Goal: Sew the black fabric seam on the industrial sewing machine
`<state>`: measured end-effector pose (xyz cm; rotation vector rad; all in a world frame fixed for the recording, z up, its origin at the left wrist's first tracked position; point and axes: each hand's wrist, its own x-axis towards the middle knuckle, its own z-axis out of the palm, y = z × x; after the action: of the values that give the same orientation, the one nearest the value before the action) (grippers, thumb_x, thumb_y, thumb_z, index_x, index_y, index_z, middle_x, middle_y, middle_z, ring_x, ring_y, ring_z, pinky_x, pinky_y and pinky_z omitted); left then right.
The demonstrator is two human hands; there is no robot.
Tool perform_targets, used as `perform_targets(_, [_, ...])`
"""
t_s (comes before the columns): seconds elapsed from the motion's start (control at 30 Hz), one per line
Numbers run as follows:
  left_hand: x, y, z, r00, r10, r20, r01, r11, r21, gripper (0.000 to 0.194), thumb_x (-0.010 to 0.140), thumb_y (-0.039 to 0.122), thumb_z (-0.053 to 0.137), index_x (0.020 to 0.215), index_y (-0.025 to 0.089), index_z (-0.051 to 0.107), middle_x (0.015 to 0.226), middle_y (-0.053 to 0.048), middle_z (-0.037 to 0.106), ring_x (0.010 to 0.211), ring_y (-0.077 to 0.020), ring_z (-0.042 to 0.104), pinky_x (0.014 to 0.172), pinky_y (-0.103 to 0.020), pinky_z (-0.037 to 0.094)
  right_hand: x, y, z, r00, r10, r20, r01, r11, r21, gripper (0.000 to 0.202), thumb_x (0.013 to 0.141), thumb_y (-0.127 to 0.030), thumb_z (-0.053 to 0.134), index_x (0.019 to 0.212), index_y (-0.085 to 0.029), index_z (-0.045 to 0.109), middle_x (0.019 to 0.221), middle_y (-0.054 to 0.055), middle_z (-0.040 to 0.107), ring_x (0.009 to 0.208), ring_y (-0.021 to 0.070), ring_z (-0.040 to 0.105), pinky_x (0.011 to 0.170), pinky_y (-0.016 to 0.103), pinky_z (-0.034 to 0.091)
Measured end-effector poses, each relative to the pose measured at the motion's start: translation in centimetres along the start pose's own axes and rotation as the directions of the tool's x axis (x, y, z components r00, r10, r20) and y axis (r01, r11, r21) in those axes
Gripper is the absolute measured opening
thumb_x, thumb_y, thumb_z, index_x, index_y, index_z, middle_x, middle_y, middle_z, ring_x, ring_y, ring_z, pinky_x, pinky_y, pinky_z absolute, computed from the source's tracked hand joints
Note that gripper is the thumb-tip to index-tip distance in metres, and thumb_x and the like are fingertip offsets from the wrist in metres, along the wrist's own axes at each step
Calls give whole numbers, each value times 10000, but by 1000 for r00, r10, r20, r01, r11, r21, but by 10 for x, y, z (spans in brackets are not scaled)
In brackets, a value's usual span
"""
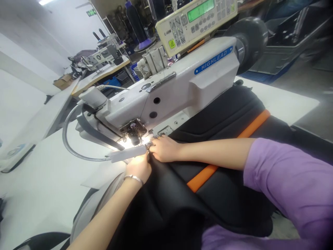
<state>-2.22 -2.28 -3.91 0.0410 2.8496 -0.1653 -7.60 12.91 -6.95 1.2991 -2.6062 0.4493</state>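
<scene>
A wide white table [44,187] is seen under everything, and a big white sewing machine [166,93] is set on it at a tilt in the view. A control box [197,21] with a green screen is fixed on top of the machine, and a round black wheel [249,38] is seen at its far end. A large black cover [182,201] with an orange stripe [208,170] is spread over the table, under the arm of the machine and down toward the person's lap. It looks soft and thick, so it is likely to be floppy and a bit heavy, and it would sag if it were lifted by one corner. It is best held flat near the edge, close to the needle, with the rest left lying on the table. The right hand [163,148] is laid on the black cover just beside the needle [135,139], with the fingers closed together and pressed on the edge. The left hand [139,168] is set just below it, touching the same edge; its fingers are hidden in the bright light, so it cannot be told how they are held. A thin silver bracelet [133,178] is worn on the left wrist. A small lamp [125,154] on a bendy grey hose is pointed at the needle.
</scene>
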Motion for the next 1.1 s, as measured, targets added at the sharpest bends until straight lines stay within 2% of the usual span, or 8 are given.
perform_targets(0.57, [-8, 17, -8, 991, 29, -128, -8, 988, 156, 299, 840, 107, 392, 1074, 103, 578, 1052, -169, 602, 920, -283, 610, 761, -376, 509, -1, -3, -4, 1000, 28, 5, -28, 1000, -9, 297, 882, -308, 443, 1065, -202, 652, 1183, 118, 552, 890, 244, 563, 807, 392, 378])
perform_targets(0.7, [-72, 40, -14, 936, 300, -181, -223, 909, 353, 465, 884, 94, 280, 1316, 69, 449, 1283, -220, 482, 1233, -342, 422, 1037, -480, 349, 1, -2, -8, 994, 29, 103, -34, 998, 44, 311, 890, -326, 429, 1085, -210, 641, 1080, 105, 600, 894, 245, 575, 808, 374, 390])
perform_targets(0.77, [-126, 44, -5, 914, 403, -30, -360, 845, 395, 540, 877, 127, 299, 1414, 118, 348, 1375, -198, 419, 1252, -342, 410, 1041, -481, 356, 2, -2, -9, 991, 40, 130, -50, 996, 74, 328, 882, -323, 433, 1131, -226, 623, 1044, 97, 617, 903, 251, 579, 804, 372, 398])
perform_targets(0.8, [-153, 41, 3, 946, 316, 75, -321, 870, 376, 559, 865, 147, 331, 1424, 164, 348, 1312, -189, 486, 1124, -329, 527, 938, -461, 450, 2, -2, -9, 990, 51, 133, -62, 994, 84, 337, 874, -316, 437, 1147, -231, 617, 1037, 95, 623, 907, 255, 581, 803, 375, 401])
perform_targets(0.87, [-197, 19, 23, 973, 9, 230, -104, 910, 402, 591, 842, 207, 376, 1432, 207, 339, 1105, -196, 612, 852, -328, 638, 737, -490, 526, 3, -3, -10, 988, 77, 137, -92, 991, 101, 344, 857, -298, 450, 1152, -228, 613, 1038, 95, 629, 916, 261, 584, 803, 377, 408])
perform_targets(0.93, [-216, -19, 43, 951, -114, 289, -16, 911, 413, 599, 799, 211, 407, 1398, 215, 404, 1263, -185, 555, 981, -355, 617, 758, -514, 538, 3, -5, -12, 983, 107, 150, -125, 985, 115, 343, 843, -293, 464, 1147, -223, 609, 1046, 92, 633, 928, 259, 586, 802, 369, 417])
perform_targets(1.0, [-209, -66, 58, 948, -192, 253, 98, 935, 341, 580, 820, 240, 366, 1398, 207, 400, 1454, -134, 357, 970, -361, 629, 834, -561, 517, 3, -8, -14, 974, 145, 177, -168, 978, 124, 341, 834, -292, 474, 1143, -226, 602, 1060, 85, 635, 946, 254, 586, 796, 355, 430])
perform_targets(1.1, [-172, -133, 70, 961, -163, 221, 126, 977, 174, 621, 811, 94, 283, 1430, 61, 281, 1492, -132, 265, 1272, -246, 437, 1068, -402, 388, 4, -14, -16, 950, 204, 235, -239, 962, 131, 340, 826, -296, 478, 1141, -238, 592, 1108, 72, 628, 996, 251, 581, 790, 342, 452])
